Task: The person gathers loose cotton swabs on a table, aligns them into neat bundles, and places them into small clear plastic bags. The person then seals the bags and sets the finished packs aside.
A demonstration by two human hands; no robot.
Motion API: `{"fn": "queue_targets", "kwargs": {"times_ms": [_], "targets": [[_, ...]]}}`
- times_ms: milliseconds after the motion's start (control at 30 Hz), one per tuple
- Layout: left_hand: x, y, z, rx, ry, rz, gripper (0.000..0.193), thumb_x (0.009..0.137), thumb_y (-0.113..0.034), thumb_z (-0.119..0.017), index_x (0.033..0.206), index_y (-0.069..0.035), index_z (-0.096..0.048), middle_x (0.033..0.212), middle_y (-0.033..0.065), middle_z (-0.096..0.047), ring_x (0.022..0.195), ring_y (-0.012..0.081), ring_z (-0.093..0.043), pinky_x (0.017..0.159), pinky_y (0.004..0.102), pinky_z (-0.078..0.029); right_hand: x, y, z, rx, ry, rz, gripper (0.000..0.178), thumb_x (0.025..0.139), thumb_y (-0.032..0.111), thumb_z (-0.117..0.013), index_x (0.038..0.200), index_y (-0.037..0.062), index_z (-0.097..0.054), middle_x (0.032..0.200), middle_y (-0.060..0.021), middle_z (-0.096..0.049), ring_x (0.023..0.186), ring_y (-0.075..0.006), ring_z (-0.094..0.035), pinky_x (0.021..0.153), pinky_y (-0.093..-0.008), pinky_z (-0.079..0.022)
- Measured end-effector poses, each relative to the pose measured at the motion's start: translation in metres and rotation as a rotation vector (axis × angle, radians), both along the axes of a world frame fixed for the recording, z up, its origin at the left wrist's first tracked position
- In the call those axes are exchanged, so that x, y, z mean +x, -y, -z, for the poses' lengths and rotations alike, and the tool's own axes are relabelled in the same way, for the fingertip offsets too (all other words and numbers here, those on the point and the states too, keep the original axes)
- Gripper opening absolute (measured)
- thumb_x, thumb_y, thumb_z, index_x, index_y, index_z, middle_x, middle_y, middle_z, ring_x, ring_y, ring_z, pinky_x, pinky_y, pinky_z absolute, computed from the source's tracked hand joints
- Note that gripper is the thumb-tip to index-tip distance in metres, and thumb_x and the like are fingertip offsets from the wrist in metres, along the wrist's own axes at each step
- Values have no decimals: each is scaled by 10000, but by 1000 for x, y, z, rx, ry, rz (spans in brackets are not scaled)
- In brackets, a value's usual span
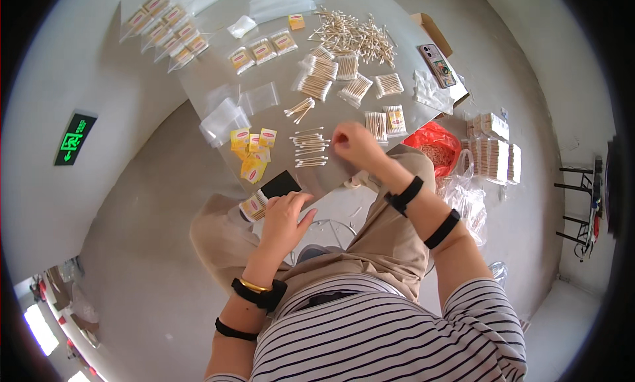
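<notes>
My left hand (284, 218) is at the table's near edge, thumb apart and fingers resting over a flat black rectangular object (281, 184). A small clear pack of cotton swabs (253, 206) with a yellow label lies against its fingers. My right hand (358, 144) hovers at the right with fingers curled in, slightly blurred; anything inside is hidden. To its left, loose cotton swabs (309, 148) lie in a rough row. Beyond them is a small bunch of swabs (301, 109). Yellow label cards (254, 154) are spread at the left.
A large swab heap (354, 37), swab bundles (316, 76), labelled packs (263, 50) and clear bags (225, 121) cover the table (218, 64). A phone (438, 65) lies at the right edge. A red bag (436, 146) and stacked swab packs (491, 158) stand beyond that edge.
</notes>
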State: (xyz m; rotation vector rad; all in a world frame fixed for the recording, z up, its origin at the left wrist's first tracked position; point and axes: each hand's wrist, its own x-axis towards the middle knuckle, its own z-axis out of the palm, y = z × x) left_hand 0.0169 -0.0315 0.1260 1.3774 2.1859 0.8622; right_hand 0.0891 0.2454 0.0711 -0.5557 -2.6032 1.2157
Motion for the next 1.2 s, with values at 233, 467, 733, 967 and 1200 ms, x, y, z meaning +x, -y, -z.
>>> {"fn": "queue_targets", "kwargs": {"times_ms": [233, 467, 733, 967, 1200], "targets": [[15, 13, 4, 9, -14, 12, 252, 929, -196, -742, 1141, -76, -677, 1064, 67, -718, 1005, 272, -680, 904, 427, -449, -9, 46, 29, 386, 85, -25, 100, 776, 67, -691, 844, 104, -629, 946, -69, -623, 1007, -299, -598, 889, -425, -504], [17, 17, 13, -17, -3, 6, 267, 925, -197, -743, 1150, -75, -670, 1074, 63, -704, 1038, 266, -666, 897, 431, -449, -15, 45, 38, 354, 59, -34, 131, 767, 81, -708, 881, 111, -652, 966, -74, -623, 1027, -316, -590, 915, -426, -500], [-6, -16, 57, 39, -160, -103, 371, 874, -186, -777, 1201, -70, -644, 1097, 107, -572, 1042, 310, -604, 884, 447, -459, 16, 27, 35, 202, 43, 129, 100, 788, 100, -695, 886, 81, -698, 962, -111, -652, 985, -349, -597, 878, -456, -517], [-11, -30, 82, -92, -190, -76, 476, 878, -185, -782, 1306, -77, -602, 1122, 131, -571, 1061, 339, -607, 892, 461, -478, 34, 48, 34, 81, 84, 186, 128, 788, 113, -701, 912, 80, -712, 962, -115, -652, 972, -350, -594, 882, -439, -518], [-6, -34, 81, -132, -251, -26, 651, 864, -183, -788, 1456, -101, -528, 1130, 127, -542, 1055, 328, -575, 895, 452, -478, 25, 79, 44, 134, 23, 110, 225, 791, 99, -697, 1016, 85, -701, 1011, -112, -597, 1004, -331, -564, 912, -429, -497]]}}
